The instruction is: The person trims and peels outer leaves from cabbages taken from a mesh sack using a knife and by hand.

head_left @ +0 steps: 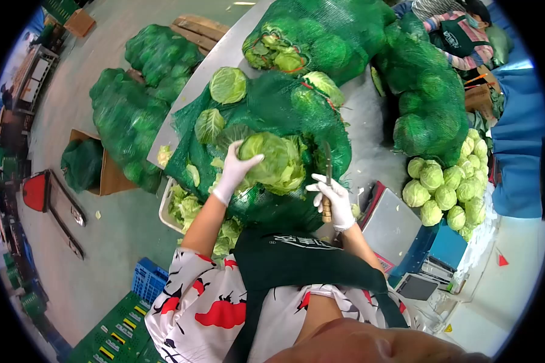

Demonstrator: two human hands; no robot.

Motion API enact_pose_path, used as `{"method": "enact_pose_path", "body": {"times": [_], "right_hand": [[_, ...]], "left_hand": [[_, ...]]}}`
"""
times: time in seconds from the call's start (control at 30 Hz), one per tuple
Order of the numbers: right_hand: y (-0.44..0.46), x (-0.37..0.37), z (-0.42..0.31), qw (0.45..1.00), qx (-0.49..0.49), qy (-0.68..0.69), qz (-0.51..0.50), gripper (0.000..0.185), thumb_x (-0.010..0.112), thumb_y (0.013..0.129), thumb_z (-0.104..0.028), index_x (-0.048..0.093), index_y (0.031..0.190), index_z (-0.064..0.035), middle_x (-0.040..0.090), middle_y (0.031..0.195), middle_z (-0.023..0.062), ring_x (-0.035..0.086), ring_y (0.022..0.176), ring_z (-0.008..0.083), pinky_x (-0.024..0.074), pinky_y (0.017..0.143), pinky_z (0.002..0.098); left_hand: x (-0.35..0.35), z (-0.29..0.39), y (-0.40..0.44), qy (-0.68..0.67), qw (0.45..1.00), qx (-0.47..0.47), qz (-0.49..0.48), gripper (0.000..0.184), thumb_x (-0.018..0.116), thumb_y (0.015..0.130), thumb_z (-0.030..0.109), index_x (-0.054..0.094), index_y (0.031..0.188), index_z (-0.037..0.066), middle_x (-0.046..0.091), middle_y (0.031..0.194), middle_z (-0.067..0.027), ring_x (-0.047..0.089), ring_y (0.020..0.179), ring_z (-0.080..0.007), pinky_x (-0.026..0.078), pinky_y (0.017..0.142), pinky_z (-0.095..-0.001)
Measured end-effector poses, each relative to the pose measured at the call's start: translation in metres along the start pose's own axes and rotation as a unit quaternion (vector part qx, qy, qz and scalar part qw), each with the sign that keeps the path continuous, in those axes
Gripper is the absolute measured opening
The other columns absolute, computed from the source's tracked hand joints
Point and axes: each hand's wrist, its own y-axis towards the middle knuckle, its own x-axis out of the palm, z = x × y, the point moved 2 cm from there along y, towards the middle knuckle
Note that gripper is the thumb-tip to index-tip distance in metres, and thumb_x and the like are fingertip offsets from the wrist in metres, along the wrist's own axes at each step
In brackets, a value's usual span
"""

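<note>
My left hand [238, 168], in a white glove, grips the left side of a green cabbage [266, 158] with loose outer leaves. My right hand [334, 201], also gloved, holds a knife [327, 175] by its wooden handle, the blade pointing away from me. The knife is to the right of the cabbage, apart from it. Under the cabbage lies a green mesh sack [266, 106] spread on the metal table [369, 115]. Two more cabbages, one round [228, 85] and one smaller [209, 126], rest on the mesh beyond my left hand.
Filled mesh sacks [427, 97] stand at the right, beside a pile of trimmed cabbages [445, 197]. A scale [389, 222] is right of my right hand. A white bin [165, 209] holds leaves at the left. A co-worker [466, 42] is at the far right.
</note>
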Motion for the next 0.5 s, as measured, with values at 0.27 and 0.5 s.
{"method": "enact_pose_path", "body": {"times": [0.27, 0.5], "right_hand": [[0.067, 0.059, 0.090, 0.986, 0.065, -0.106, -0.114, 0.058, 0.062, 0.094, -0.013, 0.040, 0.143, 0.0086, 0.061, 0.132, 0.0180, 0.071, 0.075, 0.0155, 0.0498, 0.047, 0.0231], [0.082, 0.080, 0.112, 0.976, 0.048, -0.153, -0.150, 0.056, 0.059, 0.097, -0.018, 0.041, 0.145, 0.0034, 0.065, 0.117, 0.0150, 0.071, 0.074, 0.0162, 0.0518, 0.048, 0.0262]], "left_hand": [[-0.023, -0.063, -0.100, -0.266, 0.926, -0.266, 0.040, 0.079, 0.047, 0.096, 0.065, 0.043, 0.143, 0.003, 0.060, 0.132, -0.0164, 0.063, 0.116, -0.0315, 0.053, 0.095, -0.0516], [-0.054, -0.041, -0.101, 0.345, 0.922, 0.138, 0.108, 0.096, 0.081, 0.077, 0.041, 0.032, 0.146, -0.005, 0.039, 0.147, -0.0269, 0.043, 0.133, -0.0436, 0.045, 0.105, -0.0460]]}}
